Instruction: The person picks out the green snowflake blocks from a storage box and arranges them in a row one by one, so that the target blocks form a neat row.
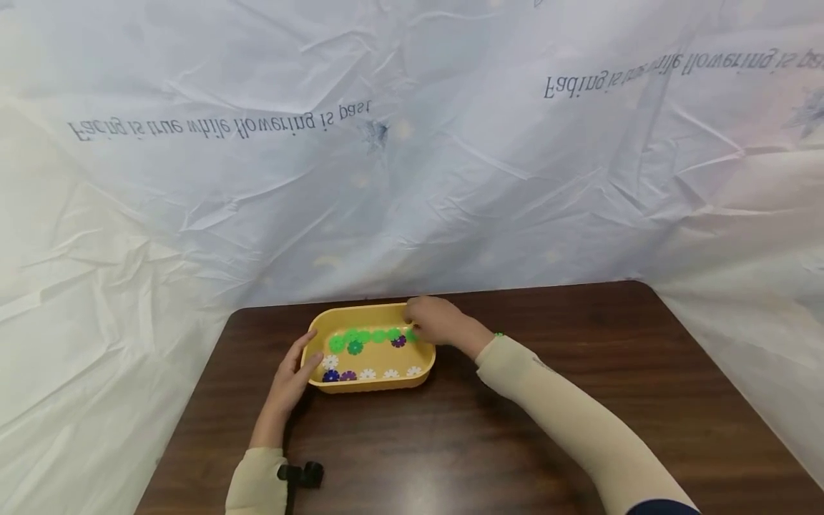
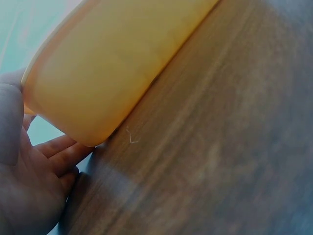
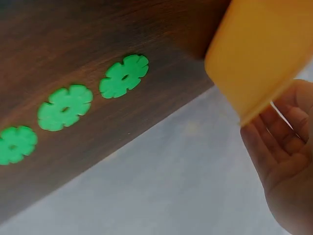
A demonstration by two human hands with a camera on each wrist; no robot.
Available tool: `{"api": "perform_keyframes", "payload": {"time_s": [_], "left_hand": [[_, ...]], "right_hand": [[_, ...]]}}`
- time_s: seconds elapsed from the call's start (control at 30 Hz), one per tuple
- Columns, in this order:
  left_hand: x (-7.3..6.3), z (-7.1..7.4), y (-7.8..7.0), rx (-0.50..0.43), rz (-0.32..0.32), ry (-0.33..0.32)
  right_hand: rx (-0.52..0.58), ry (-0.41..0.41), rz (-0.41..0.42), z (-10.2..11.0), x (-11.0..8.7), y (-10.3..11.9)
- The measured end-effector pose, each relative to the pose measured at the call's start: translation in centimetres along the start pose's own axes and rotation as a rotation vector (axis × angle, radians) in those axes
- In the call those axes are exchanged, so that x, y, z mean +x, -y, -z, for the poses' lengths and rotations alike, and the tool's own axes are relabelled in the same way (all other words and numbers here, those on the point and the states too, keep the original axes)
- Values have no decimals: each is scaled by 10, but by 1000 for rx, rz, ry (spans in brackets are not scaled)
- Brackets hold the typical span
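Note:
A yellow plastic tray (image 1: 370, 386) stands near the table's far edge. My left hand (image 1: 292, 375) grips its left end, the thumb over the rim and the other fingers outside, low against the wall in the left wrist view. My right hand (image 1: 440, 320) reaches over the far right corner with bent fingers down inside the tray; the rim hides the fingertips in the right wrist view, so any hold there is unseen. Notched flower discs lie inside: a row of light green ones (image 1: 364, 337), a darker green disc (image 1: 355, 347), several white ones (image 1: 368, 374), purple and blue ones (image 1: 331, 375).
Three green discs (image 3: 65, 107) lie in a row on the dark wooden table (image 1: 399, 443), right of the tray. My right forearm mostly covers them in the head view. A pale printed curtain (image 1: 412, 179) hangs behind and around the table.

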State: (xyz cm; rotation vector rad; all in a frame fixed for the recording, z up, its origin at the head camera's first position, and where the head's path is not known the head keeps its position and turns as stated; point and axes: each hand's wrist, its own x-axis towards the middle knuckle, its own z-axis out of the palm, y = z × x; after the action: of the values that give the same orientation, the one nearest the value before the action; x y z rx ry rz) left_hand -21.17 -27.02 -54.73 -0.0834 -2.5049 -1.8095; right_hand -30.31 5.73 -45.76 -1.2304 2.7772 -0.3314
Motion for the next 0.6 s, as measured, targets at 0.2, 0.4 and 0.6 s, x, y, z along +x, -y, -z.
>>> {"api": "perform_keyframes", "payload": {"time_s": [0.2,0.4,0.6], "left_hand": [[-2,2,0,2,11,-4],[-5,3,-1,7,16,-12],[-5,3,-1,-3,9,2]], "right_hand": [[-87,86,11,-17,22,12],[-20,73,-13,-34,33,16],[-94,64,-64,-44,40,21]]}}
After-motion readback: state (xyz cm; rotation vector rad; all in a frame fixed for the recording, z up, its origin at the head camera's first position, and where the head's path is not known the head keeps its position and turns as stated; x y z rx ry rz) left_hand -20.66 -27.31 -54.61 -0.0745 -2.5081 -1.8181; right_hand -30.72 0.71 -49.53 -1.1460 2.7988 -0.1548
